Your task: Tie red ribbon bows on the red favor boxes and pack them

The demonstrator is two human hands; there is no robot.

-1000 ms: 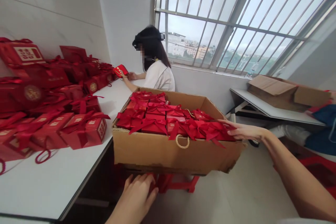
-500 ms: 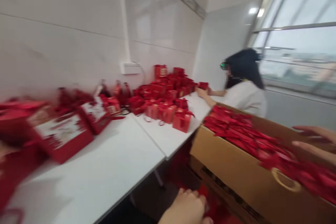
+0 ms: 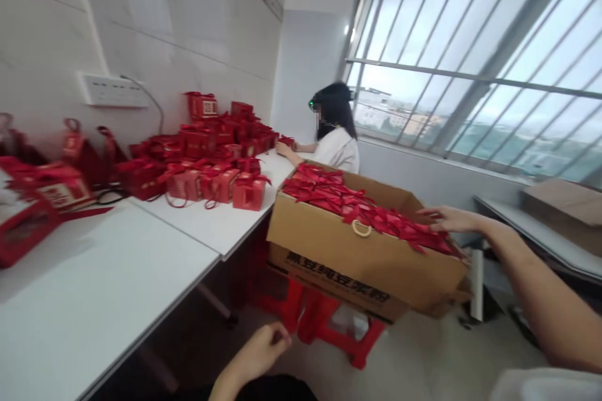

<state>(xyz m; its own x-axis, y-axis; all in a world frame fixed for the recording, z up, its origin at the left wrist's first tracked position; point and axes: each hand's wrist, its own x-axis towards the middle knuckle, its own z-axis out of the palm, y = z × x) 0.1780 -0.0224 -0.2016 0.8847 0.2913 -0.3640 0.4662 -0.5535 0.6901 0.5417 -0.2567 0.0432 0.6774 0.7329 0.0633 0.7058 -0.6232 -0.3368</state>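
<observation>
A brown cardboard carton (image 3: 371, 260) heaped with red ribboned gift boxes (image 3: 362, 207) sits on a red plastic stool (image 3: 329, 326) beside the white table (image 3: 117, 288). My right hand (image 3: 449, 219) reaches out flat over the far right corner of the carton, fingers spread, touching the ribbons. My left hand (image 3: 263, 348) hangs low in front of the stool with its fingers curled, holding nothing.
Many red gift boxes (image 3: 211, 156) are piled along the table by the tiled wall, more at the left edge (image 3: 37, 200). A seated person in a white top (image 3: 336, 138) handles a box at the far end. A barred window and a shelf with a carton (image 3: 559, 207) lie right.
The view swung left toward the wall and partly back. The carton appears tilted, with a lower printed box showing under it. My left hand has come off the carton's bottom edge.
</observation>
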